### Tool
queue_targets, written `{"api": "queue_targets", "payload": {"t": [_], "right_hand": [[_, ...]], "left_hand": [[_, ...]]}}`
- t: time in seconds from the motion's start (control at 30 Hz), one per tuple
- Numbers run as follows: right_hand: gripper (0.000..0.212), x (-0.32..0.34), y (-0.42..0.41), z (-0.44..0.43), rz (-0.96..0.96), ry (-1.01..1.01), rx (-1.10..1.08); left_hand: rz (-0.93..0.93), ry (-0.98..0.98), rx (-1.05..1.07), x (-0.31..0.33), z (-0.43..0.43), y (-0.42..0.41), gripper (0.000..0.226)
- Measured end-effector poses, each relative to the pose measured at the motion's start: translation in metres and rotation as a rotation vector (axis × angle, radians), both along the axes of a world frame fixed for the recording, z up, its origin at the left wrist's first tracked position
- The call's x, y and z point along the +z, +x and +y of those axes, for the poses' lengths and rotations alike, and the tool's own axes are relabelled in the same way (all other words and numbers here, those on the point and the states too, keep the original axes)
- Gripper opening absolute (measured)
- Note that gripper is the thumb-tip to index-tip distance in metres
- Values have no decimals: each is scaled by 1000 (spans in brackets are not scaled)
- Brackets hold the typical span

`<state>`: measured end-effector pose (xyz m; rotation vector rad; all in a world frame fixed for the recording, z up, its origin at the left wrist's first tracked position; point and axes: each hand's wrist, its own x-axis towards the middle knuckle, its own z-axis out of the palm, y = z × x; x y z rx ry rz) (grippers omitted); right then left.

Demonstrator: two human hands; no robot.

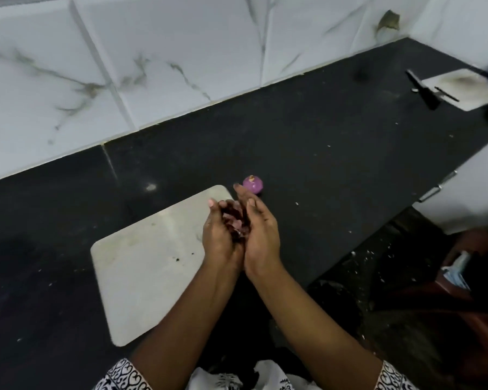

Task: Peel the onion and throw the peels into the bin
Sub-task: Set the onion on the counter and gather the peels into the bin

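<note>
Bottom edge of frame: two patterned black-and-white sleeves (124, 375), bare forearms running up from them toward centre.

Centre: both hands meet heel to heel, forming a cup. Left hand (220, 237) has its fingers curled in over a clump of reddish-purple onion peels (235, 222), fingertips bent at the top. Right hand (261, 237) lies against the other side of the clump, fingers close together and nearly straight, thumb tucked in alongside the peels. The peels sit between the two palms, only partly visible.

Left of the hands: pale cutting board (147, 266) lying flat on the black counter (321, 153), a few dark specks on it. The left hand hangs over its right edge.

Just beyond the fingertips, slightly right of centre: the peeled onion (253, 183), glossy purple, resting on the counter beside the board's far corner, apart from both hands.

Counter is scattered with small white flecks.

Upper right: a second pale board (462, 92) with a dark smudge, and a black-handled knife (423, 90) at its left end. Something blue at the right edge, too blurred to identify.

Far side: white marble-veined wall tiles (152, 66) along the back of the counter.
</note>
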<state>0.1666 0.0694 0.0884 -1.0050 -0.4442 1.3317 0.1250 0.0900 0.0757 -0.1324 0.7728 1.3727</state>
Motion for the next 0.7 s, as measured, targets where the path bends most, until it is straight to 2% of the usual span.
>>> {"api": "queue_targets", "payload": {"t": [0.1, 0.23, 0.43, 0.53, 0.6, 0.7], "right_hand": [[29, -4, 38, -16, -46, -9, -111], [33, -23, 97, -41, -60, -68, -252], [30, -76, 199, -101, 11, -210, -451], [26, -125, 243, -131, 122, -347, -563], [24, -166, 269, -147, 189, -463, -593], [25, -238, 303, -155, 246, -597, -603]], "left_hand": [[171, 132, -180, -3, -16, 44, 27], [486, 234, -408, -22, -42, 106, 25], [678, 302, -749, -68, -100, 211, 37], [669, 148, -787, -109, -126, 258, 31], [640, -20, -794, -151, -139, 285, 26], [614, -172, -817, -231, -149, 320, 24]]}}
